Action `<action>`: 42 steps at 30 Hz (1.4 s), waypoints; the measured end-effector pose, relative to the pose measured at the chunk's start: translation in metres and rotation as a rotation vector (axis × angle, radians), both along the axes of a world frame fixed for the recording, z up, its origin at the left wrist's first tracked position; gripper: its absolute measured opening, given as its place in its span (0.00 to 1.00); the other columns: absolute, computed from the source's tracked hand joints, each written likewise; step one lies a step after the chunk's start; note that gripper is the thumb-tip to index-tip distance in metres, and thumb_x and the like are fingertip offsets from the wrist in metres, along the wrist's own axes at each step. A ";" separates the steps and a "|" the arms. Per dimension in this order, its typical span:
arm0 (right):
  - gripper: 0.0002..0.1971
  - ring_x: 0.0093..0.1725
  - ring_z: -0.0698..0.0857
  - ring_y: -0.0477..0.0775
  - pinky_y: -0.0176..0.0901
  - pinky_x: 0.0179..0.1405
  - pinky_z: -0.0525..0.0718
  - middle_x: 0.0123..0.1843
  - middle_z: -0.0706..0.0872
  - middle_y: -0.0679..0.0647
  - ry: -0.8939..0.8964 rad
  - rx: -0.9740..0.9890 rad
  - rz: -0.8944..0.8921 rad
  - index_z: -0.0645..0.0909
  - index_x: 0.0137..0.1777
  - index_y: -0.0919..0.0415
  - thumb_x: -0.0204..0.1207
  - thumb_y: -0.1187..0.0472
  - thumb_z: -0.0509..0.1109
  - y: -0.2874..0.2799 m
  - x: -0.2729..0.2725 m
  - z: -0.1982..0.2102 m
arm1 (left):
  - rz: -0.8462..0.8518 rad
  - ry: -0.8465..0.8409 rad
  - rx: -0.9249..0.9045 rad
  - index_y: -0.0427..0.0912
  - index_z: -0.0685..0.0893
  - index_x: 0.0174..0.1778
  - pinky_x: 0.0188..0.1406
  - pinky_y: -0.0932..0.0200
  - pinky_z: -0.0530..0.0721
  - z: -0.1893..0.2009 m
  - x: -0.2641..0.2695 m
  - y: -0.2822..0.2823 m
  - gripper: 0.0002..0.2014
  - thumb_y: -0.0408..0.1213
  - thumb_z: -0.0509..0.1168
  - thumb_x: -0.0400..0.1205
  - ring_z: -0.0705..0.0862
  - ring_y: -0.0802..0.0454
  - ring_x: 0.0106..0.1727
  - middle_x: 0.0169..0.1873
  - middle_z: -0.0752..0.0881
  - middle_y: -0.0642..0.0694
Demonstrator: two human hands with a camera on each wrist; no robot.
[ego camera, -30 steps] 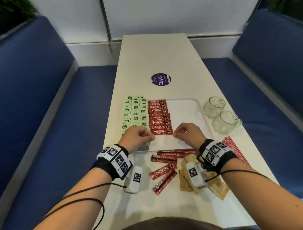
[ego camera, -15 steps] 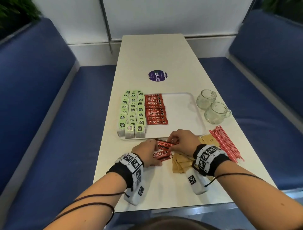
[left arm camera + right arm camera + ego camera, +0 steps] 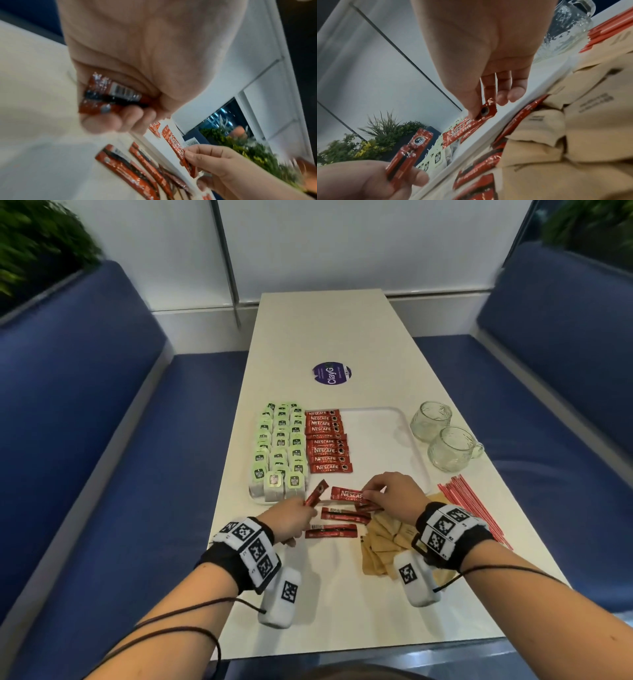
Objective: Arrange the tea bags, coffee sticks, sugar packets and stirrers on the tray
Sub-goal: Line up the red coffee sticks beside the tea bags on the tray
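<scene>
A white tray [image 3: 380, 436] holds rows of green tea bags [image 3: 281, 446] on its left and a column of red coffee sticks [image 3: 327, 441] beside them. My left hand [image 3: 293, 520] grips a red coffee stick [image 3: 315, 493], tilted up over the tray's near edge; the left wrist view shows it [image 3: 109, 97] in my curled fingers. My right hand [image 3: 394, 498] pinches another coffee stick [image 3: 347, 494] by its end, seen close in the right wrist view [image 3: 471, 124]. Loose coffee sticks [image 3: 337, 523] lie on the table between my hands. Brown sugar packets [image 3: 385, 542] lie under my right wrist.
Red stirrers [image 3: 469, 505] lie fanned at the table's right edge. Two glass cups [image 3: 442, 436] stand right of the tray. A purple round sticker [image 3: 331, 374] is farther up the table. Blue benches flank the table.
Both hands drew back from the tray to the loose pile, and each has lifted one coffee stick off the table toward the tray's near edge.
</scene>
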State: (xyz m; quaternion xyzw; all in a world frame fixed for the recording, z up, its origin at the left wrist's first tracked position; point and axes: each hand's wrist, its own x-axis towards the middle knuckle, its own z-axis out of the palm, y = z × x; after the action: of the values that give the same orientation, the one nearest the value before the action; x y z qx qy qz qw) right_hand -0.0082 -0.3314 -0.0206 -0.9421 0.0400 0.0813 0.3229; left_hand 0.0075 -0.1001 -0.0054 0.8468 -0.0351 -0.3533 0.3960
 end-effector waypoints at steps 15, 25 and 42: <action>0.13 0.31 0.86 0.45 0.39 0.33 0.83 0.39 0.91 0.52 0.123 0.337 0.070 0.88 0.49 0.60 0.72 0.50 0.78 0.027 0.032 0.028 | 0.229 -0.232 -0.227 0.47 0.86 0.42 0.30 0.61 0.73 0.002 0.033 -0.020 0.08 0.45 0.69 0.83 0.78 0.60 0.31 0.38 0.88 0.51; 0.13 0.32 0.88 0.52 0.38 0.32 0.89 0.42 0.90 0.68 0.125 0.743 -0.244 0.84 0.54 0.76 0.74 0.67 0.76 0.013 0.056 0.030 | 0.243 -0.181 -0.257 0.42 0.84 0.41 0.33 0.57 0.73 0.008 0.063 -0.018 0.13 0.47 0.66 0.85 0.75 0.49 0.32 0.38 0.85 0.42; 0.19 0.31 0.81 0.55 0.47 0.30 0.82 0.41 0.87 0.59 0.194 0.251 -0.484 0.73 0.45 0.57 0.68 0.56 0.82 0.016 0.074 -0.042 | 0.336 -0.136 -0.276 0.37 0.78 0.57 0.18 0.61 0.74 0.013 0.091 -0.005 0.10 0.41 0.61 0.87 0.76 0.52 0.22 0.37 0.88 0.42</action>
State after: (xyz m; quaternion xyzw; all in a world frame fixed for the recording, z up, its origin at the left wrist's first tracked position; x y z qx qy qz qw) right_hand 0.0662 -0.3159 -0.0623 -0.8456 0.2840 0.0956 0.4418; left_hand 0.0983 -0.1047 0.0073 0.8005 0.0321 -0.2163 0.5580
